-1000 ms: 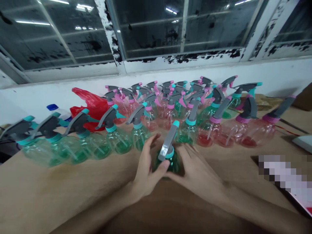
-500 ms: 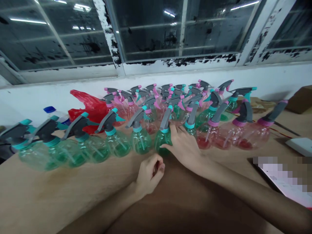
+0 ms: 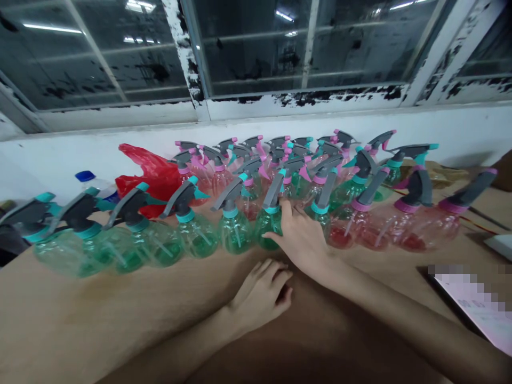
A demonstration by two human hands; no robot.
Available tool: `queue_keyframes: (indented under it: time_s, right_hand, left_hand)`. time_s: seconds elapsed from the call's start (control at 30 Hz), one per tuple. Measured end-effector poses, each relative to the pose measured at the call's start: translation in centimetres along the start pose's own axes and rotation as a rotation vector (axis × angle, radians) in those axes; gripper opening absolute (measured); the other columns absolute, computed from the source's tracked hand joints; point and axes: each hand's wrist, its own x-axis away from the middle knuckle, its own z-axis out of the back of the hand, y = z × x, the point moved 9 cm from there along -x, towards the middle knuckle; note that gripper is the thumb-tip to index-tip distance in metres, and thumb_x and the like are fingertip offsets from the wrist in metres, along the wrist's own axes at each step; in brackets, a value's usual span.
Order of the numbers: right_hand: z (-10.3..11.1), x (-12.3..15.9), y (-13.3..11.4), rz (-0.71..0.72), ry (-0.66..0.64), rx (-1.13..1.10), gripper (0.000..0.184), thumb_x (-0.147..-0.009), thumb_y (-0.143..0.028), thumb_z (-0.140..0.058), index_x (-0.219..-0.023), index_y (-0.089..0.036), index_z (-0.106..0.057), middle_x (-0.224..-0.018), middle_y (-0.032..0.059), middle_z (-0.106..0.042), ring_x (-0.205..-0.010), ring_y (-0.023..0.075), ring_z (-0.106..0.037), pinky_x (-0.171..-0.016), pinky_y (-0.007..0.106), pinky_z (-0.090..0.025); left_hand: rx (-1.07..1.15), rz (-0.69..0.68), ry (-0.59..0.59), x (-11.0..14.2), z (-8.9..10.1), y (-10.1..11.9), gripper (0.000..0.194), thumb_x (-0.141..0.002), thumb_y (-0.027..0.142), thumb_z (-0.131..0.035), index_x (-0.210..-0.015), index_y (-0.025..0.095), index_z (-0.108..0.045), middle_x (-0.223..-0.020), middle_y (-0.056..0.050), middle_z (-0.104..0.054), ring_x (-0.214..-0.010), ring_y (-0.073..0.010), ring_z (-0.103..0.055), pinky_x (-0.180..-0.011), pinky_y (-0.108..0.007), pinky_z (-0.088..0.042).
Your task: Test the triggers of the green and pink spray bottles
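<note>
Head view: the green spray bottle (image 3: 267, 229) stands upright on the surface (image 3: 128, 304), long axis vertical, turquoise nozzle tip pointing far and slightly right. Its right side meets the right hand (image 3: 304, 234), fingers spread wide rather than closed around it; nearer, the left hand (image 3: 260, 293) is loosely half-curled, empty.

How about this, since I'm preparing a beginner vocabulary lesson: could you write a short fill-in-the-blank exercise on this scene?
The person's ____ hand is at the side of a green spray bottle.
The plastic bag behind the front row is ____.
The capped bottle just left of that bag has a ____ cap.
The front row's rightmost spray bottle has a ____ collar.

Missing words: right; red; blue; pink.
</note>
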Motion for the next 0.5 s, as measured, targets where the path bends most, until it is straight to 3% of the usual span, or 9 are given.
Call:
queue_keyframes:
  time_s: [0.23,0.37,0.5]
  right_hand:
    - [-0.2,0.2,0.1,-0.011,-0.015,-0.021,0.059,-0.068,-0.034,-0.072,-0.115,-0.009,-0.045,-0.091,0.0179,-0.065,-0.080,0.0323,-0.064,-0.053,0.038,-0.051]
    - [0.2,0.6,0.1,0.010,-0.020,-0.099,0.063,-0.069,-0.030,-0.072,-0.121,-0.008,-0.042,-0.102,0.0197,-0.063,-0.091,0.0327,-0.062,-0.062,0.039,-0.052]
    - [1.5,1.7,0.5,0.062,-0.020,-0.163,0.055,-0.075,-0.030,-0.067,-0.122,-0.012,-0.043,-0.103,0.0153,-0.064,-0.092,0.0296,-0.062,-0.068,0.039,-0.052]
  left_hand:
    - [0.010,-0.045,-0.057,0.0,-0.6,0.3,0.031,-0.075,0.019,-0.056,-0.106,0.017,-0.059,-0.111,-0.009,-0.061,-0.103,-0.0252,-0.056,-0.084,-0.040,-0.053]
    - [0.012,-0.041,-0.066,-0.1,-0.6,0.3,0.031,-0.076,0.019,-0.056,-0.106,0.018,-0.059,-0.112,-0.009,-0.061,-0.106,-0.0256,-0.056,-0.086,-0.041,-0.052]
    - [0.015,-0.040,-0.069,-0.1,-0.6,0.2,0.032,-0.077,0.019,-0.055,-0.108,0.017,-0.058,-0.116,-0.010,-0.060,-0.109,-0.0258,-0.054,-0.089,-0.042,-0.051]
